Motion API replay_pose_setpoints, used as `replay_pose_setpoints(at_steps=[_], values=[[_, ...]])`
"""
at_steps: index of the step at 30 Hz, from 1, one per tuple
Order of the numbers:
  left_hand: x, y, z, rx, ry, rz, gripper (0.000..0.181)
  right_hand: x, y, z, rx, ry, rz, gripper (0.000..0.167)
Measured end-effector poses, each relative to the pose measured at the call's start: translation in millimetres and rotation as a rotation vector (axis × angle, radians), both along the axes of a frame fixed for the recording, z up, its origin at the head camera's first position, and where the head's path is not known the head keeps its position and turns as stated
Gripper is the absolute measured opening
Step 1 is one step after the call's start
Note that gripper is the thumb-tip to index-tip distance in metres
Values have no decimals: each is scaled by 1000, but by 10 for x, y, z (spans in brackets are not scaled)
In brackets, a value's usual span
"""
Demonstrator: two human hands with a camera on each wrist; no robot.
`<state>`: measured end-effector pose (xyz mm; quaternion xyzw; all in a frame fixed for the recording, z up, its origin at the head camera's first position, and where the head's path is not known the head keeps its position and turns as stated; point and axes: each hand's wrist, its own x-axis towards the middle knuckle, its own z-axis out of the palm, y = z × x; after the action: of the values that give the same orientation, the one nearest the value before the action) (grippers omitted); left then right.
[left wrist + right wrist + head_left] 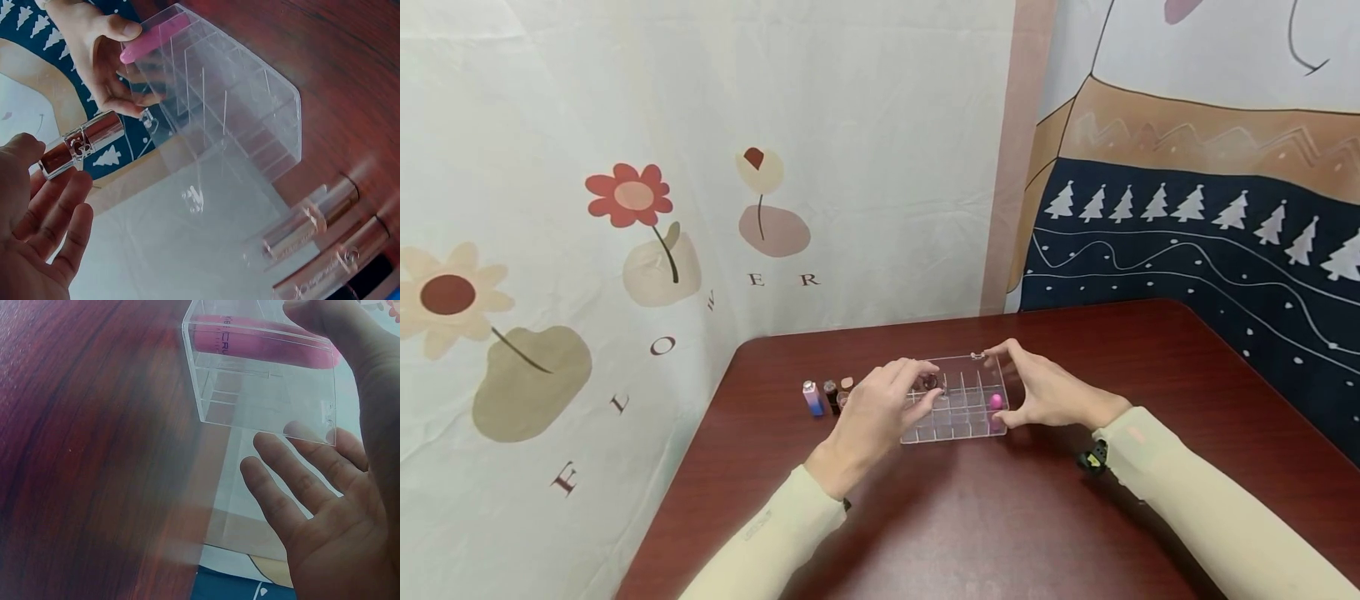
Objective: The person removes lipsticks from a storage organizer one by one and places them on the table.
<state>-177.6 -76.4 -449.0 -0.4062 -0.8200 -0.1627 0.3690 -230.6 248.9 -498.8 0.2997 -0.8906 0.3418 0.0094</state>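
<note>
My left hand pinches a small clear-cased lipstick tube with a dark red-brown body, between thumb and fingers, above the organizer's left part. The clear plastic organizer, split into several compartments, stands on the table. My right hand grips its right end, with the thumb on the near side and fingers on the far side. A pink lip tube stands in the compartment at that end, right by the right thumb. In the head view, my left fingers hide part of the held tube.
Left of the organizer, partly behind my left hand, stand a pink-and-blue tube, a dark tube and clear-cased tubes. The dark red wooden table meets printed cloth hangings at its back and side edges.
</note>
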Motion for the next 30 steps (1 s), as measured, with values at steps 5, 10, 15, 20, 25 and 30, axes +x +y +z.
replay_pose_setpoints(at_steps=[5, 10, 15, 20, 25, 30], values=[[53, -81, 58, 30, 63, 13, 42, 6, 5, 9, 2, -8, -7, 97], [109, -176, 103, 52, 64, -8, 45, 8, 5, 17, 6, -4, -11, 94], [185, -303, 116, 74, 29, -28, 40, 16, -1, 16, 13, 2, -6, 94], [259, -436, 123, 95, -51, -29, 30, 14, 5, 20, 17, -3, -5, 97], [290, -553, 114, 128, -107, -25, 28, 11, 9, 24, 18, -6, -7, 96], [285, -664, 78, 183, -130, -38, 28, 14, 6, 15, 17, -13, -7, 96]])
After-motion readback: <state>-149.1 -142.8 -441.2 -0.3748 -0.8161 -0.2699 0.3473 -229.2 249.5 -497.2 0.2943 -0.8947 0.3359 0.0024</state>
